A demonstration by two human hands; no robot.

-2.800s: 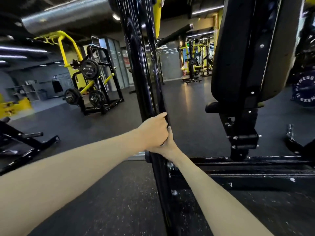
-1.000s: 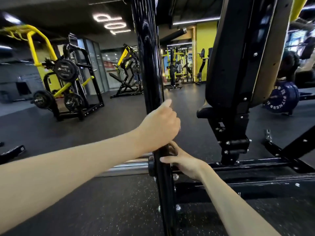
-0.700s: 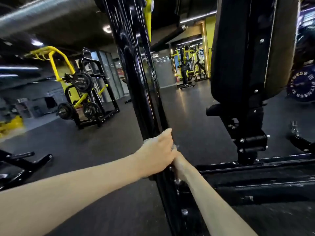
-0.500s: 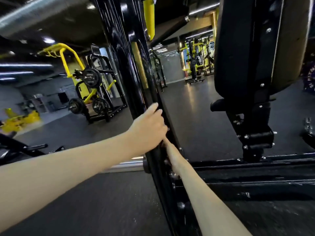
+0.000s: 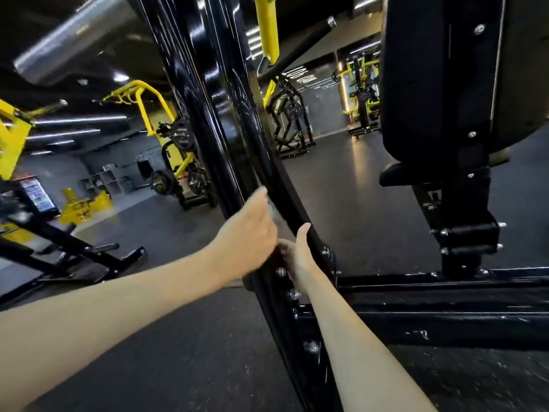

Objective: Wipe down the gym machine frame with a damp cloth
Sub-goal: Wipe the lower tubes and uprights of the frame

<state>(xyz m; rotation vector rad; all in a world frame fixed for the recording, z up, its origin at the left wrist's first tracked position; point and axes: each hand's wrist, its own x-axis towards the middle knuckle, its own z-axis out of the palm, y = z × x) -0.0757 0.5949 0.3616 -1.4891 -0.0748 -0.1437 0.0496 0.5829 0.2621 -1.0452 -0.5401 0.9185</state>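
Right in the middle of the view stands the black post (image 5: 237,138) of the gym machine. The cloth (image 5: 271,211) is pressed against it, low down, just above the bolts (image 5: 292,294). Only a small pale bit of it peeks out past the fingers of the left hand (image 5: 246,233). That hand's grip is closed around the cloth and the post together, though it looks a little blurred. Just below it, the right hand (image 5: 298,254) has its grip closed on the post too, with the thumb pointing up along the edge and the fingers tucked behind. The step looks like rubbing the post up and down. To do it well, I think the cloth should lie flat on the metal and go all the way round, not just over the front. Long slow strokes would leave no strip missed. The lower hand should hold firm and not get in the cloth's way. The post is smooth, shiny and painted black, with bright lines of light and some fine scratches, so the cloth should slide easily. The bolts are round and silver, and dirt may hide around them. A flat black bar (image 5: 445,319) runs off to the right along the bottom. Above it hangs a big dark pad (image 5: 430,84) that looks soft. Under it all is a dark, speckled floor (image 5: 178,352) that looks like rubber. Far off stand yellow machines (image 5: 9,144), some with round weights.
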